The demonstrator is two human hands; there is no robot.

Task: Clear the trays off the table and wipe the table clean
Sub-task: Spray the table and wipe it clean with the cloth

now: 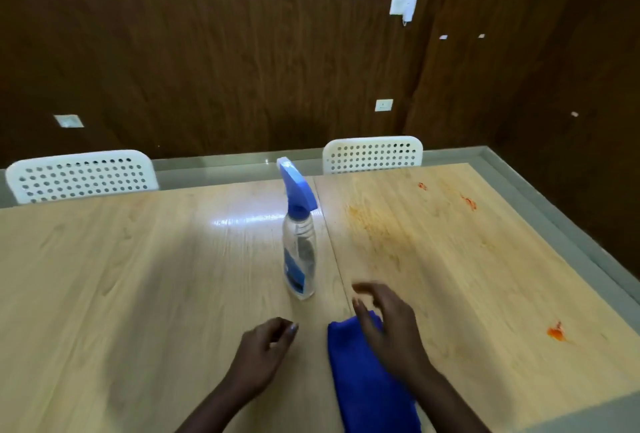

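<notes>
Both grips loose and empty: right hand [388, 325] over folded blue cloth [367, 384], left hand [265, 351] beside it.

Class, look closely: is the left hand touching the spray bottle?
Apart. The head view shows bare table between the left hand and the spray bottle.

The room is a bit dim, and the brown wall [207, 51] looks dark. A bright white shine sits on the tabletop [104, 276] just left of the spray bottle [298, 242]. Soft shadows lie by both hands. The right hand [384, 325] is blurry, most of all its fingers [363, 288]. The tabletop edges bend near the picture's sides.
</notes>
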